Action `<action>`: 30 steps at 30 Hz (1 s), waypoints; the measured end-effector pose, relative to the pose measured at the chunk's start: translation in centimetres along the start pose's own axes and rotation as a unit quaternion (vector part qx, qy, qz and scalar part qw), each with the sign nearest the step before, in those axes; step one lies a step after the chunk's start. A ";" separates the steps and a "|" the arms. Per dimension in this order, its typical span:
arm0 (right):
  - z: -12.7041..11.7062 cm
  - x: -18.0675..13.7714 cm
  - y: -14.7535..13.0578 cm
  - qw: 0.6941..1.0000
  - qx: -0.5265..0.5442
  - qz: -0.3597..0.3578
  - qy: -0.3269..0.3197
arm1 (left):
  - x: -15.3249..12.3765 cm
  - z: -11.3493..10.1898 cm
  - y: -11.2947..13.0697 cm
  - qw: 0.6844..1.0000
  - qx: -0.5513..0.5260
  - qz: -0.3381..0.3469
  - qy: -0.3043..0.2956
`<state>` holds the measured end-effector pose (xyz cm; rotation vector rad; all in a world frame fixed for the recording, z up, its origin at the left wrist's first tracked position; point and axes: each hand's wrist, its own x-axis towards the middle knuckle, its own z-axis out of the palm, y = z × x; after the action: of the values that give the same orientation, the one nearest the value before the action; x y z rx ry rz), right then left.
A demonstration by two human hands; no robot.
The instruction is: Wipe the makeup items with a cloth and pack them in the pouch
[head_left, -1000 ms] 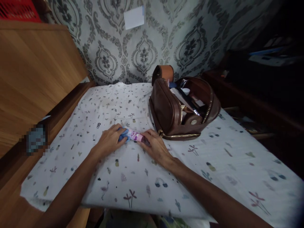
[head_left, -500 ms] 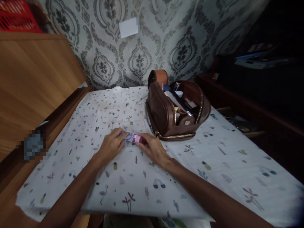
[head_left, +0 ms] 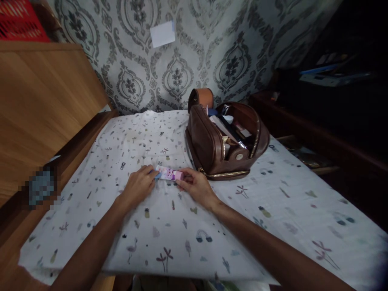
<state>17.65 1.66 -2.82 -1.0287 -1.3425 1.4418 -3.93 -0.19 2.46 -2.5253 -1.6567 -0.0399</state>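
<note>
Reaching forward over the cloth-covered desk [head_left: 273, 210], close to the open brown bag [head_left: 209, 147], palms down. Pinching one end with the left hand [head_left: 139, 186], grasping the other with the right hand [head_left: 196, 186]. Held crosswise between both grips, low over the cloth, just left of the bag: pink tube [head_left: 169, 174].

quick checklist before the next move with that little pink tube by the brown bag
1. Small pink tube with a blue end held at both ends: ok, left hand on the blue end, right hand on the pink end.
2. Tube clear of the white printed cloth: cannot tell.
3. Brown leather bag unzipped: ok, top gapes open.
4. Spare room inside bag: cannot tell, items crowd it.
5. Blue end closed: cannot tell.
</note>
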 end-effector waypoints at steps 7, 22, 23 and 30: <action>-0.3 0.3 -0.4 0.999 0.028 -0.011 0.021 | -0.1 0.0 0.3 0.999 -0.022 -0.026 0.024; 0.2 -0.8 -0.6 0.981 -0.116 -0.153 0.006 | -0.2 -0.2 2.4 0.984 0.032 0.045 0.172; 0.2 -0.9 -0.7 0.981 -0.116 -0.153 0.006 | -0.2 -0.4 2.0 0.987 0.038 0.014 0.154; 0.2 -0.8 -0.7 0.991 -0.078 -0.108 -0.006 | -0.3 -0.8 0.3 0.994 0.018 -0.073 0.084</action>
<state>17.76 0.85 -2.11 -0.9410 -1.5453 1.1986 -3.77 -0.64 3.17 -2.3005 -1.7532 -0.2282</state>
